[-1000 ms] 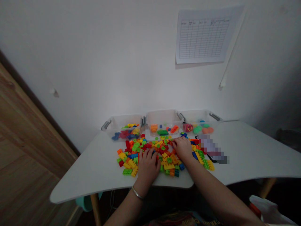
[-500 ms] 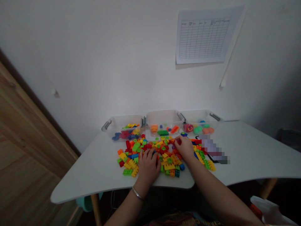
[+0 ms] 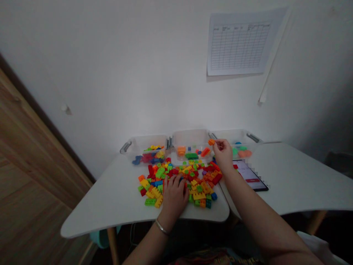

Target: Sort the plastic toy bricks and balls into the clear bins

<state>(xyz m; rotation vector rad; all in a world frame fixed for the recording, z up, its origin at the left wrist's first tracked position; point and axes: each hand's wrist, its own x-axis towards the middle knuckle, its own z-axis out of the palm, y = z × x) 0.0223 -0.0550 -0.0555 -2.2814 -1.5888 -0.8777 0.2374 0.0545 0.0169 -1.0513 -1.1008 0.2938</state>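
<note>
A pile of loose toy building bricks (image 3: 202, 188) in red, orange, yellow, green and blue covers the middle of the table. My left hand (image 3: 175, 193) lies over the near part of it, fingers spread on the bricks; what is under the palm is hidden. Up at the front right of the middle clear box (image 3: 190, 137), my right hand (image 3: 224, 152) pinches a small orange brick (image 3: 211, 142) between thumb and fingertips. Inside that box are a few bricks, among them a green brick (image 3: 191, 156) and an orange one.
To the left stands a clear box (image 3: 149, 140) of small coloured pieces; a clear box (image 3: 231, 133) at right holds round-looking pieces, partly behind my right hand. A tablet (image 3: 252, 178) lies right of the pile. The white table (image 3: 93, 209) meets the wall, where a printed sheet (image 3: 237, 44) hangs.
My right hand has lifted from the pile's right side up toward the middle box, with the orange brick now visible in its fingertips. My left hand has stayed in place.
</note>
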